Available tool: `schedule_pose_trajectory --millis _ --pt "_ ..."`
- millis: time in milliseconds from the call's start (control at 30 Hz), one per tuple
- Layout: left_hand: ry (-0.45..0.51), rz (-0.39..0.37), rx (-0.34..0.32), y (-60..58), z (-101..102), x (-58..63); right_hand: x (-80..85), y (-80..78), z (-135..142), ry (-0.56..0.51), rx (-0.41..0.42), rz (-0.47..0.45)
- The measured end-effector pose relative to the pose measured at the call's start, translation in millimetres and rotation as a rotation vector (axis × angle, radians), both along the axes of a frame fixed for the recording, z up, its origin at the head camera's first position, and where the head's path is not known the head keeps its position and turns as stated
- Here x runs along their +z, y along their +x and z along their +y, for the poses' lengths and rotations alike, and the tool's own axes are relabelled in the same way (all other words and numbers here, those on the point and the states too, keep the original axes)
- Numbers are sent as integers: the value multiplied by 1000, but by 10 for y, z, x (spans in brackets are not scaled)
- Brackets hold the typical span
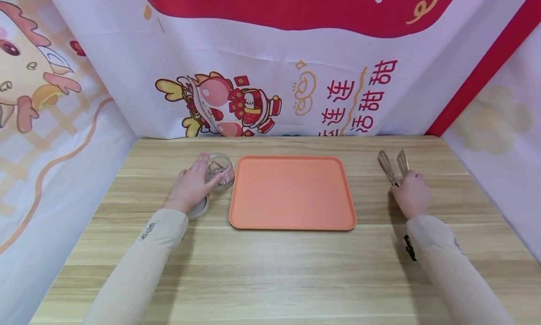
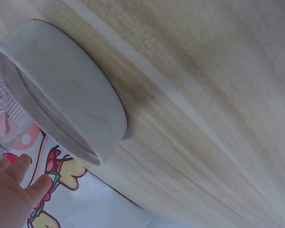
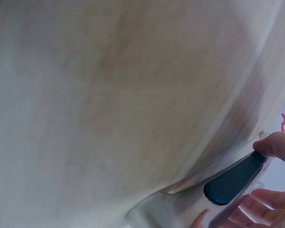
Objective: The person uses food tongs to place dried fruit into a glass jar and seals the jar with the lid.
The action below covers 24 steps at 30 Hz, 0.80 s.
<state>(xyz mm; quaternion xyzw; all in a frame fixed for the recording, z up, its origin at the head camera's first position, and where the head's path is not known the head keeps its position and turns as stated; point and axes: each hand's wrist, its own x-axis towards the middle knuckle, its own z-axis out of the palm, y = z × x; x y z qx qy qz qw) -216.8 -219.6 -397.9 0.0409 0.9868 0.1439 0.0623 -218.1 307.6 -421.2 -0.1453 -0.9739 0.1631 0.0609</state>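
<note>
My left hand holds a clear glass jar from its left side, thumb across the front. Small pinkish things show inside the jar. A pale round lid lies on the table below that hand; in the left wrist view the same lid looms large, with the left hand and ribbed jar wall beyond it. On the right, my right hand grips metal tongs with slotted heads spread apart, pointing away. A dark grip pad on the tongs shows beside the right hand's fingers.
An orange rectangular tray lies in the middle of the wooden table, between both hands. The jar stands close to its left edge. Behind the table hangs a printed cloth, with more cloth at either side.
</note>
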Motion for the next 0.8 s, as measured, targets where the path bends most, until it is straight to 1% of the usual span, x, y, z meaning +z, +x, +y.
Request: schedule_pose_trajectory --millis 267,500,633,800 --pt "-13 -7 2 -10 -13 -2 -1 -8 1 -16 -3 -35" --pt "-31 8 -5 2 -12 21 -3 -7 -17 -24 1 -73" --pt "-45 15 -11 6 -9 37 -14 -9 -36 -10 12 -74" --pt "-44 25 -16 -3 1 63 -16 -24 -59 1 16 -54"
